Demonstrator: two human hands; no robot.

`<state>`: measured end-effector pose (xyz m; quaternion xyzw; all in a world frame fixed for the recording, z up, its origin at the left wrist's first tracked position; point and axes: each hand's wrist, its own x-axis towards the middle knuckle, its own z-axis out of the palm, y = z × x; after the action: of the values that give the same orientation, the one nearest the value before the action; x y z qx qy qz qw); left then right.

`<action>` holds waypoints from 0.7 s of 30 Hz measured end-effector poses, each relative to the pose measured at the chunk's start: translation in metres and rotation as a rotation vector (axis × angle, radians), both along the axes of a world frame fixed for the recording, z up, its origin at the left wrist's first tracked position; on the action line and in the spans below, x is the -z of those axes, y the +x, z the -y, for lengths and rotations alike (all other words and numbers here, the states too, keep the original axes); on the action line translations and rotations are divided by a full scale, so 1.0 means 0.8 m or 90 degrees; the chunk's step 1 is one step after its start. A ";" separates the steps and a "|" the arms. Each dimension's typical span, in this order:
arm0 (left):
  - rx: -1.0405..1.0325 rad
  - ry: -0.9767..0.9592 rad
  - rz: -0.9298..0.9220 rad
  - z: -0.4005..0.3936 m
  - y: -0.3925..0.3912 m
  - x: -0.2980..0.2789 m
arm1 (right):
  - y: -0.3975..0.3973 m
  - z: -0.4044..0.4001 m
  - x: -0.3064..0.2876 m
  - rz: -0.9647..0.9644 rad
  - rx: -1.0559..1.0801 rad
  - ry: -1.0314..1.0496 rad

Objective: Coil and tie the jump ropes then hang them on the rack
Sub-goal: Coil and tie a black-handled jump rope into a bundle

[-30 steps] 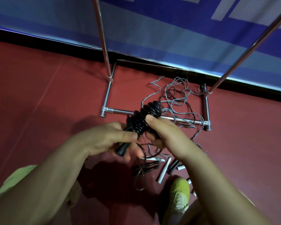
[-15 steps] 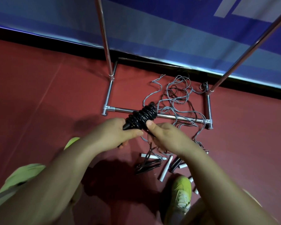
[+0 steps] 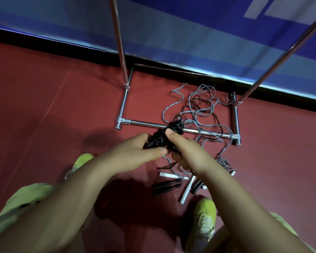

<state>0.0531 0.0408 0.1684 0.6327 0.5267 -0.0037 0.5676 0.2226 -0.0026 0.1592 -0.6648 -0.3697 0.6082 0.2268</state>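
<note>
A black jump rope (image 3: 164,135) is wound in tight coils round its own handles, forming a ridged bundle. My left hand (image 3: 133,155) grips the bundle's lower end, where a black handle tip pokes out. My right hand (image 3: 187,151) holds the upper part, with the thumb pressed on the coils. Both hands are held above the chrome rack's base bar (image 3: 206,132). On the floor behind lies a tangle of grey and black ropes (image 3: 202,106). Loose white and black handles (image 3: 185,187) lie below my hands.
The rack's two chrome uprights (image 3: 119,41) rise at the left and at the right, in front of a blue and white wall banner (image 3: 171,33). The floor is red. My yellow-green shoes (image 3: 205,220) and trouser legs fill the lower corners.
The coiled bundle and both hands have drifted slightly lower and closer together. The loose black loop that hung below my hands a second ago no longer hangs there. My left shoe has come into view.
</note>
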 end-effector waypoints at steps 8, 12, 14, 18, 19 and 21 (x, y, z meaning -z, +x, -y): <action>-0.150 -0.122 0.178 -0.013 -0.008 -0.011 | 0.008 -0.001 -0.005 -0.092 -0.090 0.043; -0.076 -0.148 0.209 -0.012 -0.013 -0.009 | 0.010 0.003 -0.004 -0.133 -0.108 0.039; -0.070 -0.158 0.228 -0.011 -0.014 -0.009 | 0.011 0.004 -0.009 -0.163 -0.107 0.030; -0.055 -0.137 0.216 -0.011 -0.017 -0.005 | 0.010 0.004 -0.012 -0.156 -0.159 0.022; -0.049 -0.130 0.211 -0.011 -0.017 -0.004 | 0.010 0.003 -0.012 -0.148 -0.166 0.018; -0.038 -0.112 0.198 -0.011 -0.015 -0.003 | 0.010 0.003 -0.010 -0.129 -0.173 0.016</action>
<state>0.0411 0.0496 0.1707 0.5577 0.4488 0.0646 0.6953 0.2308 -0.0048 0.1675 -0.5413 -0.4391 0.6922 0.1870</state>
